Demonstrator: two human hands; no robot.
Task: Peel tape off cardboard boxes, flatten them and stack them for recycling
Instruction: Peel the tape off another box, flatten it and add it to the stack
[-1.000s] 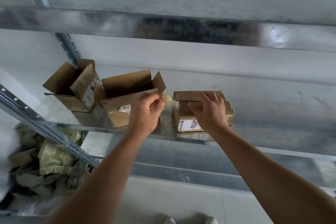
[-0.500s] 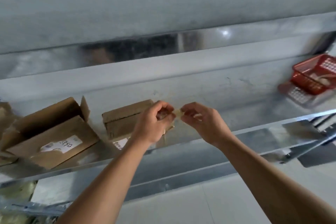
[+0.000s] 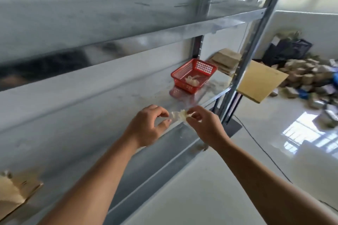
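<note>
While the right hand pinches a crumpled wad of clear tape above the metal shelf, the left hand pinches its other end with curled fingertips, near a red basket.

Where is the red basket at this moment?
In the head view the red basket sits on the metal shelf, right of centre, beyond the right hand, near the shelf's right end, with flattened cardboard just behind it.

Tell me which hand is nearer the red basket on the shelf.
Right. The right hand, pinching the tape wad, is just below the red basket in the view; the left hand is lower-left of it, farther off along the shelf.
</note>
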